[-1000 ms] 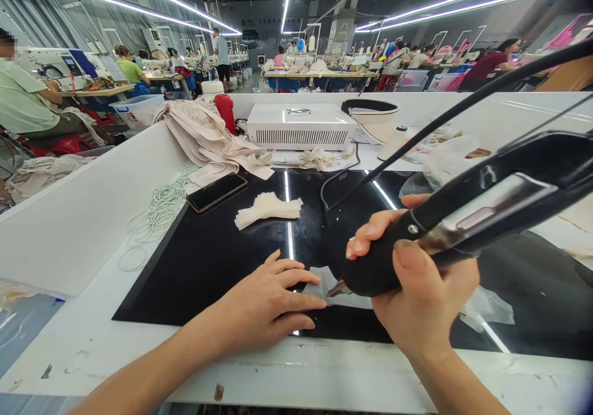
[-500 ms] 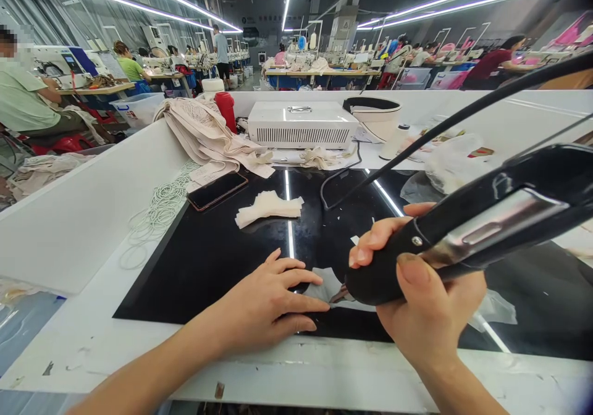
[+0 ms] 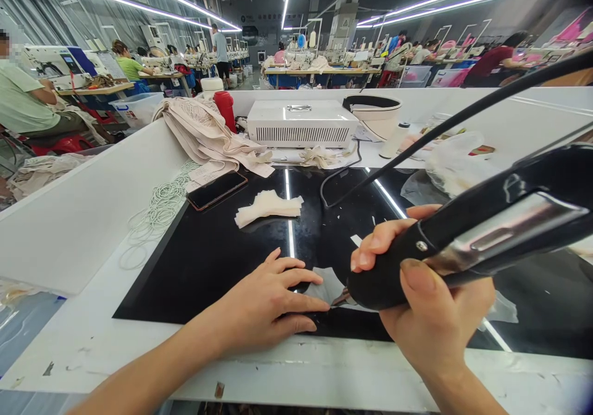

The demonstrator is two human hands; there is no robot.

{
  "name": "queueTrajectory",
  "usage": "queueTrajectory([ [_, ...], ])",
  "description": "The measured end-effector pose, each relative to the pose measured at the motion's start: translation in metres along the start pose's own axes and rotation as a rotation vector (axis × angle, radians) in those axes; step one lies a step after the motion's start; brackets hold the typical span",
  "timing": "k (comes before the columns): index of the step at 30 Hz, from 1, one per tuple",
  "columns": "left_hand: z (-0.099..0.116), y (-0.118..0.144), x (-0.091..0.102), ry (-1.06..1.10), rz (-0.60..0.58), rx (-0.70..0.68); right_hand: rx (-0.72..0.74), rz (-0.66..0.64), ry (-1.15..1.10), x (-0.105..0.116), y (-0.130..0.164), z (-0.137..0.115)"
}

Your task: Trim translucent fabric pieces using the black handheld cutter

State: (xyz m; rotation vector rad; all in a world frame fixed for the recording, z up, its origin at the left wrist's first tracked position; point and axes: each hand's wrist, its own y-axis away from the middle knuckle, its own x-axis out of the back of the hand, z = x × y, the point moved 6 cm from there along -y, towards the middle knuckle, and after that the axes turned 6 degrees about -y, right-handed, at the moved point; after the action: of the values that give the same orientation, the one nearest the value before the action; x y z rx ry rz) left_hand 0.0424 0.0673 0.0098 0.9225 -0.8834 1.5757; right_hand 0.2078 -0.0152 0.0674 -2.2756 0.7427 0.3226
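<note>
My right hand (image 3: 438, 297) is wrapped around a thick black corded hand tool (image 3: 454, 233) with a shiny metal plate along its side. The tool slants down to the left, and its narrow metal tip (image 3: 341, 299) rests at a thin whitish translucent sheet (image 3: 328, 284). Fingers spread, my left hand (image 3: 278, 294) lies flat on the black board (image 3: 222, 273). Its fingertips touch the left part of the sheet, with the index or middle fingertip close beside the metal tip. The tool's body hides the right part of the sheet.
Cream cut pieces (image 3: 269, 208) lie stacked on the board beyond my left hand, near a phone (image 3: 217, 191). Pale cord (image 3: 157, 214) and folded cloth (image 3: 199, 131) are at left. A white vented box (image 3: 301, 125) stands behind. A black cable (image 3: 463, 121) arches over the right side.
The tool's body and my right hand have shifted slightly to the right, the metal tip only a little. My left hand stays in place.
</note>
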Motion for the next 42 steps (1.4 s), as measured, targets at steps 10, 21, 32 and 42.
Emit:
queueTrajectory([
  [10, 0.002, 0.000, 0.001, -0.013, -0.035, 0.009, 0.009, 0.005, 0.018, 0.002, 0.000, -0.002],
  [21, 0.001, 0.000, 0.000, -0.005, -0.015, 0.005, 0.015, 0.041, 0.038, 0.001, 0.001, -0.002],
  [32, 0.001, 0.000, 0.000, -0.006, -0.027, 0.011, 0.013, 0.038, 0.034, 0.000, 0.000, -0.001],
  [42, -0.009, -0.001, 0.003, 0.032, 0.051, 0.039, 0.022, 0.075, 0.074, 0.004, -0.006, 0.005],
])
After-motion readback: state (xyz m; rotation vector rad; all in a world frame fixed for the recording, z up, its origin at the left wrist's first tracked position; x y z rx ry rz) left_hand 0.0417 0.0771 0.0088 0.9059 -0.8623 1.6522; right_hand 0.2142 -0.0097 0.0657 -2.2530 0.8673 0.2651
